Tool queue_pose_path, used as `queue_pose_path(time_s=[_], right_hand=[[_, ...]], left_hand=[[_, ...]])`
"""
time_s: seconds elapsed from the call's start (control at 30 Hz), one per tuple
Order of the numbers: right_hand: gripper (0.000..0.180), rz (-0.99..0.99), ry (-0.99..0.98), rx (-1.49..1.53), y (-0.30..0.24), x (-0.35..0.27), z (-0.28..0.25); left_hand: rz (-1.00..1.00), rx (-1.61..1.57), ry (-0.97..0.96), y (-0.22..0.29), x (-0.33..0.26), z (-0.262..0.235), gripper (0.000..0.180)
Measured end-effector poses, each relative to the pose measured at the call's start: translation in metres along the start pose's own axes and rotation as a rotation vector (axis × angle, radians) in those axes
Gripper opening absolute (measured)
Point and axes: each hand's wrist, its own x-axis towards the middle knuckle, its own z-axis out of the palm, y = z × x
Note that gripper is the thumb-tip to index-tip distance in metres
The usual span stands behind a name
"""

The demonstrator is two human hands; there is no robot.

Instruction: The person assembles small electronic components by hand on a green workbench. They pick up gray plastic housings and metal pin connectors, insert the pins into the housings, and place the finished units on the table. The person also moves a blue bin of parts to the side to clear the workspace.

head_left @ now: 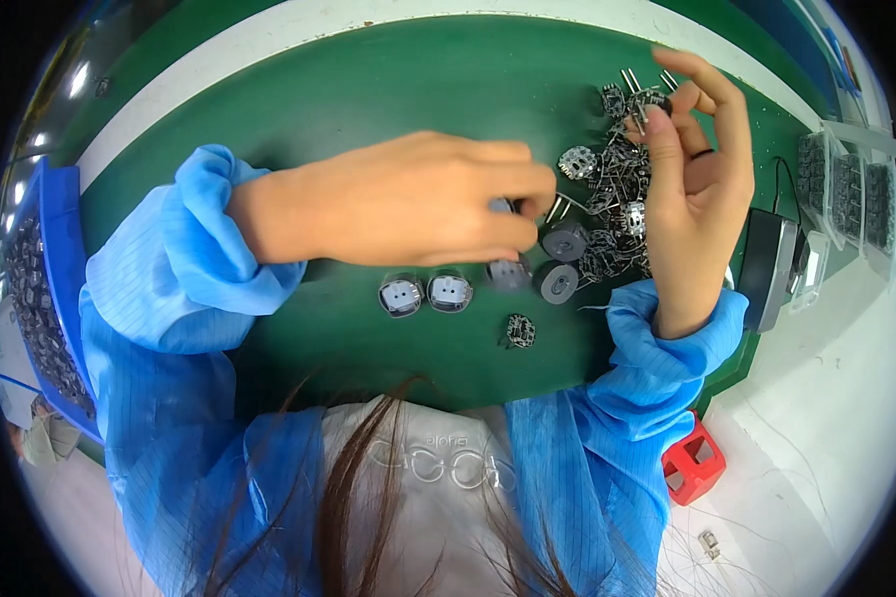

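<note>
My left hand (418, 199) reaches across the green tabletop with its fingers curled together, slightly blurred. Something greyish shows between those fingers, too hidden to name, and metal pins stick out beside the fingertips. At the far right my right hand (702, 169) pinches a small circuit assembly with metal pins (651, 102) between thumb and fingers. Below it lies a heap of small black and silver circuit assemblies (622, 164). Round dark grey plastic housings (558, 283) sit between the hands. Two housings with pale insides (450, 292) stand nearer me, and a lone circuit assembly (520, 330) lies at the front.
A blue bin (62, 199) full of dark parts stands at the left edge. To the right are a clear compartment box (846, 189) of parts and a black box-shaped device (770, 269) with a cable. A red plastic stool (694, 463) is below, on the right.
</note>
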Motion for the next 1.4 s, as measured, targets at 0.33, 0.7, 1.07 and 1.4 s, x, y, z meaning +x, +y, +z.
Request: queue_pose_path(time_s=[0.33,0.7,1.07,1.4], right_hand=[[0.016,0.194,-0.299,0.246,-0.011,-0.006,0.006],[0.016,0.119,-0.227,0.140,-0.018,-0.008,0.010],[0.013,-0.033,-0.152,0.038,-0.020,-0.009,0.011],[0.011,-0.079,-0.117,-0.062,-0.020,-0.012,0.019]], left_hand=[[-0.142,-0.201,0.259,-0.031,-0.002,-0.021,0.041],[-0.336,-0.434,0.367,-0.022,-0.001,-0.023,0.027],[-0.522,-0.513,0.479,0.009,0.002,-0.029,0.031],[-0.594,-0.503,0.468,0.013,-0.002,-0.026,0.028]])
